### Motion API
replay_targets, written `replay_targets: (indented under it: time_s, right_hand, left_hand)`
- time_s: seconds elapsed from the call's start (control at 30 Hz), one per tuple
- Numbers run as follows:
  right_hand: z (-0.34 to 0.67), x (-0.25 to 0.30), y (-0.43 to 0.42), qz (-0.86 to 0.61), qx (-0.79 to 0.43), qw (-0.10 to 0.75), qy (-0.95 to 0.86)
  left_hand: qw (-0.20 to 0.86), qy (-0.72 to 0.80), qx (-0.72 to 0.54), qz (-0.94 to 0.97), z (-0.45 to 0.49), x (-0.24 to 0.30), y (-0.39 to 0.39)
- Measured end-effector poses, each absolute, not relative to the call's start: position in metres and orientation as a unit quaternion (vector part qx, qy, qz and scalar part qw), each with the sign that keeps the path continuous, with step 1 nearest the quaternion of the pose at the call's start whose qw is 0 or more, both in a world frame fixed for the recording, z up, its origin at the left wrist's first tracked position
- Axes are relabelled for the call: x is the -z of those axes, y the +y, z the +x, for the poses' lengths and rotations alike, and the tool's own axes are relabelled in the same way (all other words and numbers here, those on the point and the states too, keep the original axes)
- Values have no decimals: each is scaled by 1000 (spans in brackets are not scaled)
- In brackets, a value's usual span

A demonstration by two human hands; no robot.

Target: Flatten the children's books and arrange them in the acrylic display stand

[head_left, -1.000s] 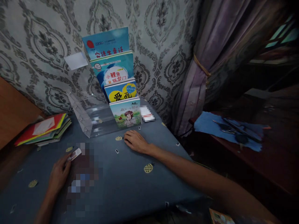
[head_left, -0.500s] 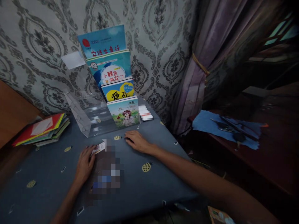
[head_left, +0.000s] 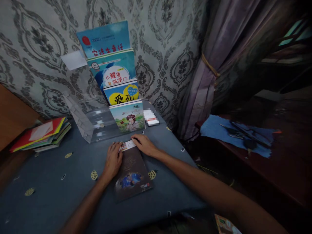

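A dark brown book (head_left: 134, 169) with a blue picture and a white strip along its far edge lies on the patterned tablecloth (head_left: 80, 191). My left hand (head_left: 114, 160) grips its far left edge, fingers bent over the side. At the far right corner, my right hand (head_left: 144, 145) has its thumb and fingers closed on the white strip; the fingertips are partly hidden. Just beyond both hands stands a clear stepped rack (head_left: 90, 126). On its right side are a small green book (head_left: 129, 118), a yellow-blue book (head_left: 122, 94), a teal book (head_left: 114, 70) and a tall blue book (head_left: 107, 37).
Stacked books and folders (head_left: 41, 133) lie at the left. A blurred white item (head_left: 151, 117) sits right of the rack. Past the table's right edge, a blue cloth (head_left: 214, 128) with dark tools covers part of a dark red surface. A tied curtain (head_left: 202, 97) hangs behind.
My left hand has moved right together with the brown book. The book's far right corner has come under my right hand, whose fingers have closed on it. The view has shifted slightly.
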State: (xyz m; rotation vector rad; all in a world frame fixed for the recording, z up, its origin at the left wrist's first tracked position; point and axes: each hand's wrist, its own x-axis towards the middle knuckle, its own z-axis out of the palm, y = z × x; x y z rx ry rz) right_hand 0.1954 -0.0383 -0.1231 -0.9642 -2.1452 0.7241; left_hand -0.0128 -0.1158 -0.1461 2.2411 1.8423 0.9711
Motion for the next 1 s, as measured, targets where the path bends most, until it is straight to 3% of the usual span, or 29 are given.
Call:
replay_targets:
  time_s: [0.5, 0.73, 1.0]
  right_hand:
    - [209, 123, -26, -376, -198, 293, -857]
    - [212, 121, -26, -374, -187, 272, -867]
    - [203, 108, -44, -323, -113, 266, -901]
  left_hand:
    - [59, 578, -321, 748, 31, 147, -85]
    - [116, 584, -404, 695, 0, 137, -87]
    - [48, 585, -355, 728, -12, 120, -90]
